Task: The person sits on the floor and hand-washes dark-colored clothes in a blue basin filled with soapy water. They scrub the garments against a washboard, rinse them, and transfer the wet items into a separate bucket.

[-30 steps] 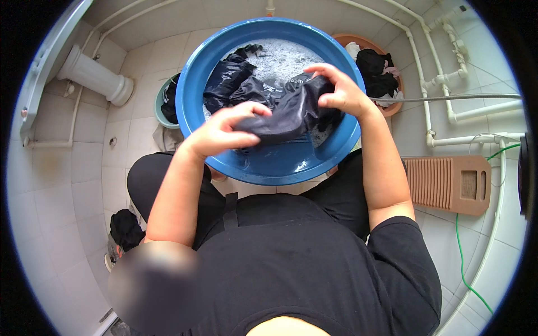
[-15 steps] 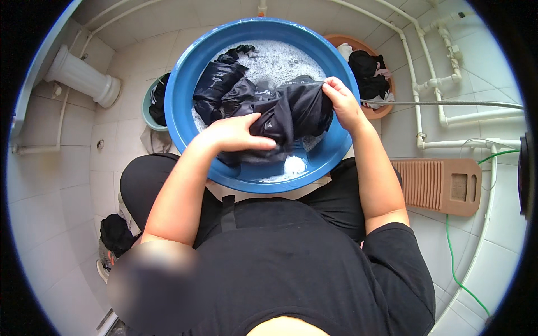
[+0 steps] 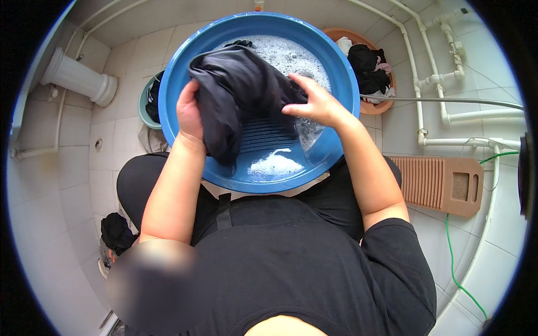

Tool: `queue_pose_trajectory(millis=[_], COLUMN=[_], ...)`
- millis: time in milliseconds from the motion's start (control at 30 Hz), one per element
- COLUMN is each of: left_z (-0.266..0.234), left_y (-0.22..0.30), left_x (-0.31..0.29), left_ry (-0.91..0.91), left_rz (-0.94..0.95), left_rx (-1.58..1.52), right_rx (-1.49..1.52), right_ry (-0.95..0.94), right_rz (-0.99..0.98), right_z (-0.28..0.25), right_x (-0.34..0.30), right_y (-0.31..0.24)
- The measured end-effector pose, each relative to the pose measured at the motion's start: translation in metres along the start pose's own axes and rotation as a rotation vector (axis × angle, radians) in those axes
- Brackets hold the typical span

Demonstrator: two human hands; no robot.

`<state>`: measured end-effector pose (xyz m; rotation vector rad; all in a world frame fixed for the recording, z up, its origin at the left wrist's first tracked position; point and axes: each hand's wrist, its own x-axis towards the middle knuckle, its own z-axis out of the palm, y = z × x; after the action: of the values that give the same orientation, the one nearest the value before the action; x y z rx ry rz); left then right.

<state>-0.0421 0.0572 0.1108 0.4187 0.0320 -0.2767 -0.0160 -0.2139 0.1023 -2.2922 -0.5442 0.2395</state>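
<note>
A wet black garment (image 3: 244,73) is bunched and lifted in an arch inside a big blue tub (image 3: 169,73). At its left side my left hand (image 3: 190,112) grips a fold, the fingers partly hidden behind the cloth. My right hand (image 3: 316,103) holds the right end loosely, cloth running between the thumb and the widely parted fingers. Below the arch, a ridged washboard area (image 3: 263,137) of the tub shows, with a patch of white suds (image 3: 276,163) nearer me. Foamy water (image 3: 291,53) lies at the tub's far side.
An orange basin (image 3: 386,103) of mixed laundry stands beyond the tub at the right, and a pale green basin (image 3: 147,112) with dark cloth at the left. A brown washboard (image 3: 428,182) lies by my right knee. White pipes (image 3: 416,73) and a hose (image 3: 448,101) run on the right.
My left hand has moved left and taken hold of the garment, which has been raised and bunched leftward. My right hand has come inward, its fingers wider. The ridged area and more suds are now uncovered.
</note>
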Motion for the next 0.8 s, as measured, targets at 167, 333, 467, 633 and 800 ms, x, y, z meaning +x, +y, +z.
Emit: queue_pose_trajectory(millis=[167,333,467,633,800], left_z=[-0.006,0.004,-0.011,-0.02,-0.024], left_y=[-0.004,-0.005,-0.014,-0.009,0.0], left_x=[0.004,-0.001,0.001,0.012,0.02], left_ry=[0.055,0.107,-0.021,0.296,0.622], left_rz=[0.012,-0.074,-0.338,0.124,0.759], left_rx=[-0.031,0.617,1.203,0.173,0.769], right_rx=[-0.346,0.567,1.001,0.499,0.326], right_ry=[-0.123,0.294,0.452,0.37,0.405], right_rz=[0.132,0.248,0.395,0.428,0.225], right_z=[0.02,0.0,-0.02,-0.009,0.0], right_x=[-0.003,0.01,0.008,0.009,0.007], right_y=[-0.002,0.034,0.031,0.032,0.043])
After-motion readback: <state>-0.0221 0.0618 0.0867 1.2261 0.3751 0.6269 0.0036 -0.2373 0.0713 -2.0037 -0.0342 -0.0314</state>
